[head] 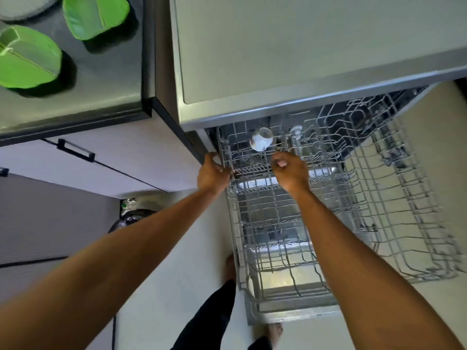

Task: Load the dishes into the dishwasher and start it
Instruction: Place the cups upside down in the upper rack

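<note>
There is one grey wire rack (414, 223), pulled out from the steel-grey dishwasher (278, 59). I take this rack as the reference for all places.

Inside the rack, at its far end close to the machine, is one small white ceramic cup (261, 142), tipped on the wires. I count no more than this one dish in the rack.

Two bare hands reach to the same far end. The left hand (213, 173) is at the left rim of the rack and its fingers are closed around the rim wire. The right hand (290, 170) is over the middle wires with the fingers curled in and the thumb against them. Whether a wire is inside this grip, I cannot tell.

The cup lies just beyond the right hand, near but not touching, and between the two hands when seen from above.

To the left of the rack, well apart, two bright green round dishes (27, 59) sit on one dark countertop (106, 79). At the near left corner of the rack two bare feet (230, 269) stand on the pale floor.
</note>
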### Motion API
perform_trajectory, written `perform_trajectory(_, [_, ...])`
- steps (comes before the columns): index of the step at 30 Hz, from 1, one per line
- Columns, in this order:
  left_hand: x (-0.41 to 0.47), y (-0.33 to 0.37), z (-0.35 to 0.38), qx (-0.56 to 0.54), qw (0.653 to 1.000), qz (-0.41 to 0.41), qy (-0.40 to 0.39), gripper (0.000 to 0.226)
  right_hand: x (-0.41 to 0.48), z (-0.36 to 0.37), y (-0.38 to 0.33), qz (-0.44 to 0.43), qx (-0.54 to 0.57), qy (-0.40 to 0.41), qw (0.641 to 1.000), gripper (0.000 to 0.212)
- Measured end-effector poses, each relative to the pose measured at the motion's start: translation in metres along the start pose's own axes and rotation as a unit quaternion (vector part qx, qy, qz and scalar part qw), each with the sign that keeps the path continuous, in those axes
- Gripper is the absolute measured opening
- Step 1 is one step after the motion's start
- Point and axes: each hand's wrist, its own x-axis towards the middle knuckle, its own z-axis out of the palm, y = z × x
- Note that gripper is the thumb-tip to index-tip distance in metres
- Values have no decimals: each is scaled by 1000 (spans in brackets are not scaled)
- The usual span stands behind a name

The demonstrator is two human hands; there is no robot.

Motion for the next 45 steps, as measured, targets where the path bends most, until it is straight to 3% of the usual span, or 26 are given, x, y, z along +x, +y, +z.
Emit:
perform_trajectory(6, [-90,-49,-57,34,998,56,5,17,-83,-5,-34,-63,-38,-93,993,21])
perform_trajectory(12, [-175,-126,-150,67,993,19,91,5,-152,21,-102,-141,-90,-180,969,17])
perform_trajectory(20, [-263,-249,-345,20,944,-29,328,28,-247,143,-260,-287,-172,-274,902,21])
perform_trajectory(24, [-304,-317,-425,126,903,-35,408,38,-306,227,-333,-348,-176,-321,863,21])
perform_trajectory(25, [-322,-353,-465,153,885,-60,435,41,-339,282,-366,-381,-168,-336,845,21])
perform_trajectory(28, [-323,-381,-492,169,872,-59,455,49,-370,332,-398,-400,-116,-339,843,21])
perform_trajectory(32, [-335,-455,-549,141,879,-137,435,56,-458,450,-453,-428,-79,-390,811,26])
perform_trajectory(38, [-333,-493,-574,153,882,-146,421,49,-550,567,-497,-488,-84,-456,739,59])
perform_trajectory(42, [-332,-493,-576,116,872,-134,456,52,-585,603,-509,-485,-74,-438,753,77])
perform_trajectory(45, [-333,-496,-574,115,871,-146,454,55,-597,617,-516,-494,-87,-420,756,76])
